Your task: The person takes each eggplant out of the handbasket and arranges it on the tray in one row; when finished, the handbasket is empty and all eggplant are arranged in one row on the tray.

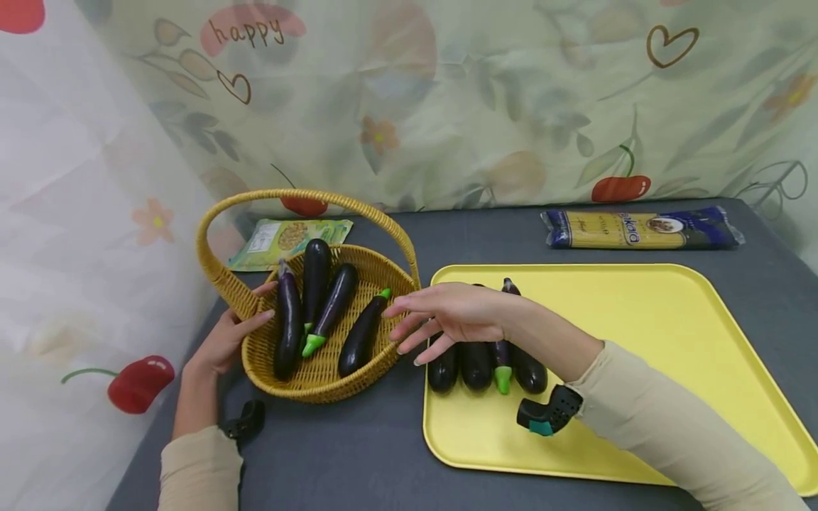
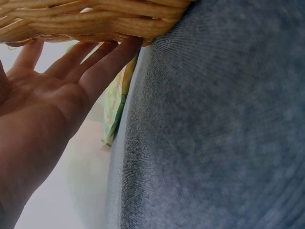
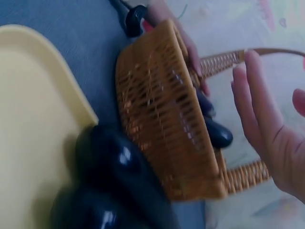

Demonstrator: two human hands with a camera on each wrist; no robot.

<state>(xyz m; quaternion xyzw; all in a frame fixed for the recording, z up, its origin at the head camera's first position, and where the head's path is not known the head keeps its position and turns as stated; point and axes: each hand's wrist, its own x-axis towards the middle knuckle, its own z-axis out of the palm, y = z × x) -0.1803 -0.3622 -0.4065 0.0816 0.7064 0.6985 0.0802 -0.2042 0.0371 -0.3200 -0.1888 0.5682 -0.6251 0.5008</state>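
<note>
A wicker basket (image 1: 319, 389) with a tall arched handle holds several eggplants, among them one with a green tip (image 1: 361, 337) at the right. My left hand (image 1: 225, 342) grips the basket's left side, thumb over the rim; its fingers lie against the outer weave in the left wrist view. Between basket and tray, my right hand (image 1: 450, 316) hovers with fingers spread and nothing in them, fingertips overlapping the basket's right rim. Under that hand and forearm, several more eggplants (image 1: 476, 369) lie side by side on a yellow tray (image 1: 613, 312), partly hidden.
Behind the basket lies a green food packet (image 1: 284, 241). A pasta package (image 1: 639, 228) rests at the back right, beyond the tray. All stand on a dark grey table (image 1: 345, 454), with printed curtains (image 1: 447, 106) at the back and left.
</note>
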